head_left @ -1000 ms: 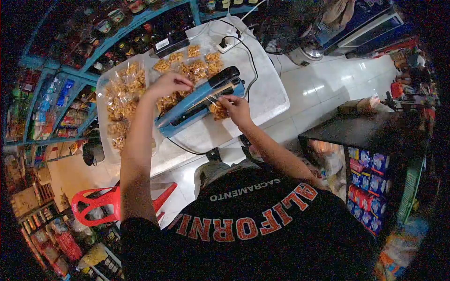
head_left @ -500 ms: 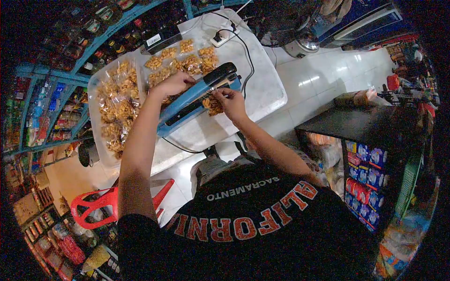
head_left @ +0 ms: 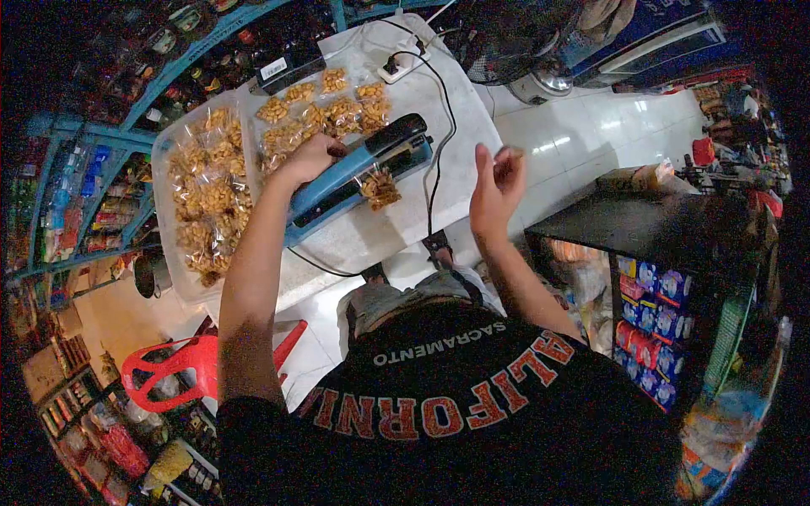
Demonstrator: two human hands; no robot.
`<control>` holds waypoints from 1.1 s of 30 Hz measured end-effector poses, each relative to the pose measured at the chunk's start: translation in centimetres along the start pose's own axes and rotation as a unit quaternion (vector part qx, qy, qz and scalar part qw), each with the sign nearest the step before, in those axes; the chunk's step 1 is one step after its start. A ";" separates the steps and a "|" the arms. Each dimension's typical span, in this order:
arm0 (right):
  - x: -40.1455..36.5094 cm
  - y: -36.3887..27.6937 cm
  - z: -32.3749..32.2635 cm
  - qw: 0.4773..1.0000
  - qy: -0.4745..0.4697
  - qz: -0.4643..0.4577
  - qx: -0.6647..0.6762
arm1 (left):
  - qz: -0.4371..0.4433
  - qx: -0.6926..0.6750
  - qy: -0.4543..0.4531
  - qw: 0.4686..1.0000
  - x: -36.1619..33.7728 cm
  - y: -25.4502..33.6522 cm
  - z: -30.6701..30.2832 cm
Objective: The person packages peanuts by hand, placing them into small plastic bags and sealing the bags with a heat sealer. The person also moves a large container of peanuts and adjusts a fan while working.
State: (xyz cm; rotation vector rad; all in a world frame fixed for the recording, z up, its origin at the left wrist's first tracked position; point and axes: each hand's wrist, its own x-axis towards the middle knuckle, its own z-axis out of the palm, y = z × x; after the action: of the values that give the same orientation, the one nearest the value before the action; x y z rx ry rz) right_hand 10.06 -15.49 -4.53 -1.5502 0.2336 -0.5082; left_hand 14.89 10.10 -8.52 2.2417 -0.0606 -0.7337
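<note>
A blue and black bag heat sealer (head_left: 350,177) lies slantwise on the white table. My left hand (head_left: 310,158) is closed over its upper arm, fingers curled on the far side. A small clear bag of peanut-like snacks (head_left: 380,192) sticks out of the sealer's near side, its top edge hidden under the arm. My right hand (head_left: 498,190) is raised off the table's right edge, apart from the bag, with thumb and fingers apart and nothing clearly in it. Behind the sealer lie several filled bags (head_left: 342,114).
A translucent plastic tub (head_left: 162,194) full of similar bags stands left. A power strip (head_left: 403,64) with a black cable (head_left: 453,110) lies at the back of the table (head_left: 472,126). A red chair (head_left: 198,367) is below left, a dark counter (head_left: 641,223) right.
My right hand has let go of the snack bag and moved right, away from the sealer. The bag stays at the sealer's near side. My left hand remains on the sealer.
</note>
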 end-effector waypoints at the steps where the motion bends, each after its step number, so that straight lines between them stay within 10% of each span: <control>1: 0.7 -0.6 0.5 0.997 -0.030 -0.054 -0.050 | -0.005 -0.005 0.011 1.000 0.1 -0.3 0.1; 6: 3.8 -2.5 5.5 0.926 -0.172 -0.284 -0.181 | 0.005 0.015 0.044 0.999 -0.6 0.4 0.1; 33: 3.3 5.6 9.4 0.870 -0.288 -0.057 -0.397 | 0.023 0.016 0.020 0.999 0.6 -1.5 0.0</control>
State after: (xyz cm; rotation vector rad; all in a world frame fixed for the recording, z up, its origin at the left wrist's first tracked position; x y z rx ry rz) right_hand 18.12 -8.94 -9.21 -2.4567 -0.1426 0.0104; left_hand 15.17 11.06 -9.86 2.2764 -0.1056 -0.6664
